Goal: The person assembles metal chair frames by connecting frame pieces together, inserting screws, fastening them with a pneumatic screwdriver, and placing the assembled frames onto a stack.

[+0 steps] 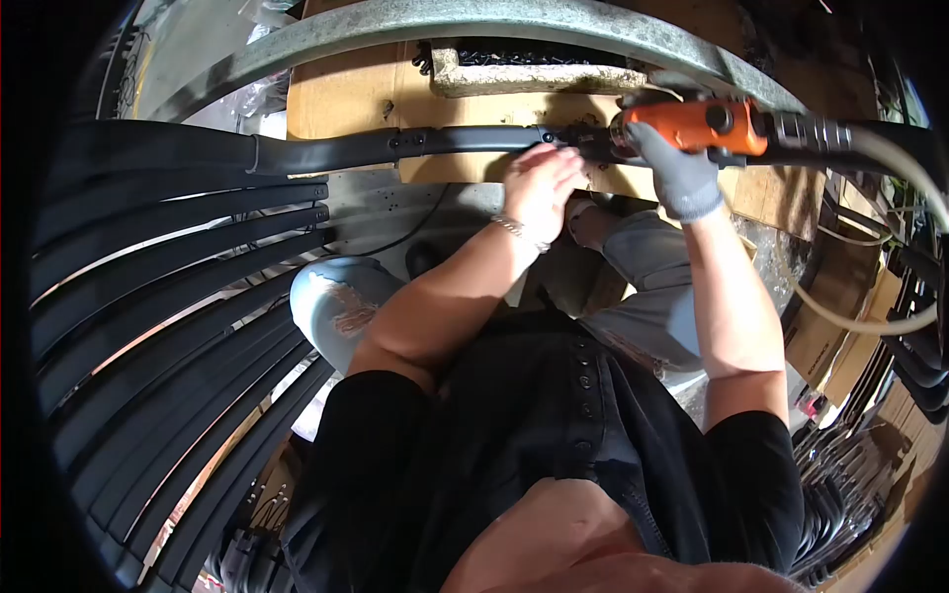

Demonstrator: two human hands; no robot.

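My right hand (675, 176), in a grey glove, is wrapped round an orange air tool (697, 127). The tool lies over the right part of a long black bar (326, 153), and its working tip is hidden. My bare left hand (542, 191), with a bracelet at the wrist, is at the near side of the bar, just left of the tool. Its fingers are stretched toward the right along the bar; I cannot make out anything between them. Small holes or fasteners show on the bar's joined middle section.
A curved grey metal beam (474, 20) arches across the far side. Behind the bar, a worn tray (544, 79) holds small dark parts on cardboard (341, 94). Several black bars (178, 287) are stacked at the left. A pale hose (905, 168) loops down at the right.
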